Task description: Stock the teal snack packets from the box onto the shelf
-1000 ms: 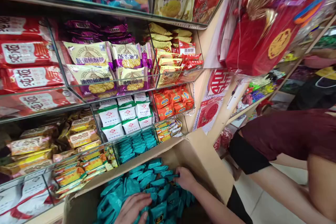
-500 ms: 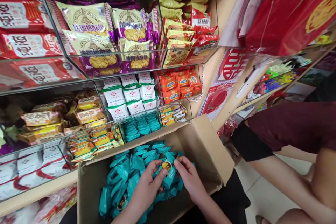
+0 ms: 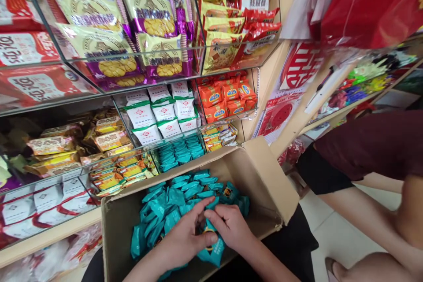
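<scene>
Glass shop shelves (image 3: pixel 139 88) of snack packs rise behind an open brown cardboard box (image 3: pixel 264 185) still heaped with teal foil packets (image 3: pixel 175 202). Left hand (image 3: pixel 185 238) and right hand (image 3: pixel 231 227) together pinch one near packet; the far teal shelf bin (image 3: pixel 178 152) looks partly stocked.

Cardboard box (image 3: pixel 264 185) of teal packets (image 3: pixel 172 202)
</scene>
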A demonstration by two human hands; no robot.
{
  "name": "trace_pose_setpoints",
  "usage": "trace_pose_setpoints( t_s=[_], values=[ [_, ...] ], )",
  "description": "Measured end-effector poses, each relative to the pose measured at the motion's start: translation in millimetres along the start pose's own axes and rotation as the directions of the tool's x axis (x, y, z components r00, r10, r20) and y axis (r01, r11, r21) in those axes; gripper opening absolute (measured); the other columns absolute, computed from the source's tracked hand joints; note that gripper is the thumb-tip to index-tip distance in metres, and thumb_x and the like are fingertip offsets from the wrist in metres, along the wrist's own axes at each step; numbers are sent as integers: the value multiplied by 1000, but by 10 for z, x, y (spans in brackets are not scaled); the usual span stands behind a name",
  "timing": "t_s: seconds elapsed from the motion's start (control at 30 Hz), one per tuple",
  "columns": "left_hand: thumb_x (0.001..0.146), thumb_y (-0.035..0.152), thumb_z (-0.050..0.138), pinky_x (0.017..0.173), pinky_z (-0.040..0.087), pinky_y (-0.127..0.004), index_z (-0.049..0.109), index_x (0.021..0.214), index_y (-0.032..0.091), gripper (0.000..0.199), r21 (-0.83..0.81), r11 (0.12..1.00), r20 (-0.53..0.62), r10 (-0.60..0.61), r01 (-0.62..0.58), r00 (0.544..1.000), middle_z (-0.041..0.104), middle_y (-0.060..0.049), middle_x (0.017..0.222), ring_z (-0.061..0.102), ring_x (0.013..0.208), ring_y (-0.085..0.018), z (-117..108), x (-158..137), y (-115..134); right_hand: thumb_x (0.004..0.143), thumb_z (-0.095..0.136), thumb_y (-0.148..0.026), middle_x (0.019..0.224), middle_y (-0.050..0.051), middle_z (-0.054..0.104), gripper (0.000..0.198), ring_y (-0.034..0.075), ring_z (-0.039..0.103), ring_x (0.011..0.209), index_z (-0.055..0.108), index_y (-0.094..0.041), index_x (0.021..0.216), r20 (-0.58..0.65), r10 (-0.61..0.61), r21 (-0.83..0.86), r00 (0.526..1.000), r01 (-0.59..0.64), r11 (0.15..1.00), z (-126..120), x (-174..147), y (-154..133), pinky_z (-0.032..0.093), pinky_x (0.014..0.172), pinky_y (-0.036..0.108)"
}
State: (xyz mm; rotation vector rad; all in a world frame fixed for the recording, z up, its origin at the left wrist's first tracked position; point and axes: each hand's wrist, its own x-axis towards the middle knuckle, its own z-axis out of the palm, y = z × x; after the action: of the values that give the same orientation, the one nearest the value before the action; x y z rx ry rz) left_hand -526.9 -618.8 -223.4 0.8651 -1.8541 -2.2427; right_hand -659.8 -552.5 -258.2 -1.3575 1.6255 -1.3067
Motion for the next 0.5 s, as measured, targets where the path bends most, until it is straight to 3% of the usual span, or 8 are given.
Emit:
trace_pose_setpoints(
  t_s=[0.1, 0.2, 0.27, 0.3, 0.4, 0.5],
  values=[
    [68, 29, 61, 54, 37, -20, 36, 122, 19, 60, 54, 999, -207, 14, -3, 978, 50, 2, 73, 43, 62, -9, 49, 20, 82, 74, 53, -43, 64, -2, 46, 25, 10, 42, 57, 50, -19, 75, -72, 128, 379, 989, -92, 921, 9, -94, 19, 34, 53, 22],
    [71, 33, 57, 61, 42, -23, 36, 119, 20, 54, 94, 995, -358, 61, -29, 932, 52, 0, 79, 50, 69, -12, 72, 38, 91, 65, 63, -42, 84, 1, 52, 40, 13, 49, 67, 47, -21, 95, 114, 222, 636, 968, -243, 732, 28, -192, 68, 42, 57, 25],
    [72, 33, 55, 70, 44, -26, 39, 117, 21, 49, 186, 983, -329, 69, -7, 942, 54, -2, 90, 53, 79, -14, 59, 30, 98, 67, 62, -39, 75, -1, 51, 31, 12, 48, 61, 50, -19, 87, 215, 250, 613, 944, -330, 718, 36, -237, 79, 43, 54, 25],
    [72, 32, 55, 75, 44, -27, 42, 115, 22, 47, 268, 963, -294, 74, 8, 953, 55, -3, 94, 53, 85, -16, 43, 20, 119, 68, 61, -37, 69, -2, 49, 26, 11, 46, 58, 51, -18, 81, 219, 250, 558, 943, -331, 761, 33, -249, 71, 42, 53, 24],
    [71, 28, 55, 84, 40, -27, 53, 108, 25, 37, 541, 841, -147, 61, 29, 987, 57, -1, 102, 51, 95, -16, -24, -22, 277, 67, 63, -31, 60, -4, 45, 17, 10, 43, 57, 53, -17, 69, 139, 157, 286, 978, -192, 939, -9, -244, -2, 38, 55, 22],
    [72, 26, 55, 81, 42, -25, 62, 93, 24, 22, 663, 748, -43, 81, -32, 996, 60, 0, 93, 54, 88, -15, -111, -36, 522, 68, 61, -27, 69, -2, 52, 15, 11, 47, 63, 56, -17, 78, 96, 57, 186, 994, -75, 980, -81, -209, -59, 39, 58, 22]
  ],
)
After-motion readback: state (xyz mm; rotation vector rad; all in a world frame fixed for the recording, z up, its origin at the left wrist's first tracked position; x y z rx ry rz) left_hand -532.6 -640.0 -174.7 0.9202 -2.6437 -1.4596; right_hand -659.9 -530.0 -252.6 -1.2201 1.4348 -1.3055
